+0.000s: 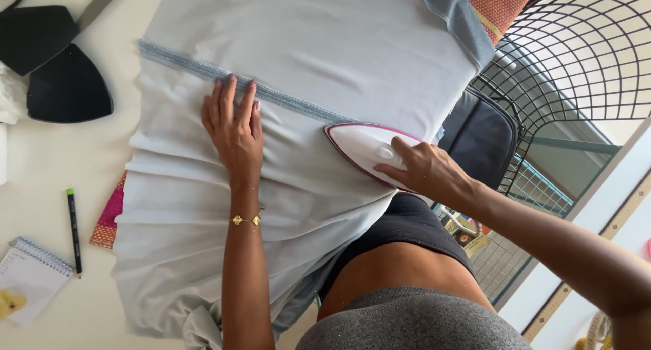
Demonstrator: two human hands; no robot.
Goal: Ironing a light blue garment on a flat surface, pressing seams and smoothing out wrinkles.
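Left hand [234,123] — fingers [227,92] straight and close together, palm flat on the pale grey fabric [325,45], fingertips resting on the blue-grey trim band [196,68] that crosses the cloth on a slant. A gold bracelet [245,220] sits at the wrist.

Right hand [424,170] — fingers curled over the top of the white iron [363,150], gripping it; the iron has a magenta edge, its soleplate lies on the fabric and its tip points toward the left hand, just beside the lower end of the trim band. The two hands are near each other, not touching.

Pale grey fabric — spread over the cream tabletop [54,167], folds gathering at the near edge and hanging off toward the person.

Pink and orange woven cloth [108,221] — showing from under the fabric's left side.

Two black triangular pads [64,85] — upper left of the tabletop, well apart from the hands.

Black pen with green cap [73,231] — left of the fabric, beside a spiral notepad [30,275] at the lower left corner.

Black wire chair [583,58] — right of the tabletop, a dark cushion [481,136] on it.
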